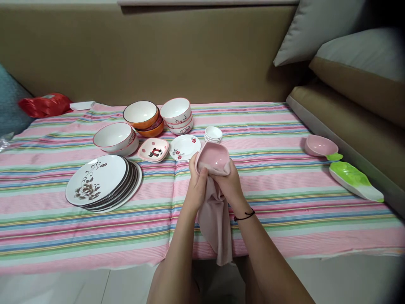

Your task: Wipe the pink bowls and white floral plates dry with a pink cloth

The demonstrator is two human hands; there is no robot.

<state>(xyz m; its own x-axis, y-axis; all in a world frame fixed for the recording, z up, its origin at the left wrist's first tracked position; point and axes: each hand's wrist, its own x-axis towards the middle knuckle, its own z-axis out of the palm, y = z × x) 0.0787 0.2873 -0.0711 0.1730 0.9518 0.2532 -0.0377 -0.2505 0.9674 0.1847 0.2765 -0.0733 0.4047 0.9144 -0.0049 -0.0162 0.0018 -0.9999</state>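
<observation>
Between my two hands a pink bowl (215, 154) is held up, tilted toward me. My left hand (198, 179) grips its left side, with the thumb on the near rim. On the right side, my right hand (230, 180) is closed round the bowl through a pink cloth (217, 219), which lies over the near rim and hangs down past the edge of the striped sheet. Just behind the bowl stands a stack of small white dishes (213, 134). A white plate with red flowers (185, 147) lies to the left of it.
Left stand stacked plates (96, 179), white bowls (115, 138), orange bowls (141, 115), red-rimmed bowls (176, 112) and a square cat dish (153, 150). At the right lie another pink bowl (321, 145) and a green leaf-shaped dish (352, 179), near cushions (363, 55). A striped sheet (284, 219) lies underneath.
</observation>
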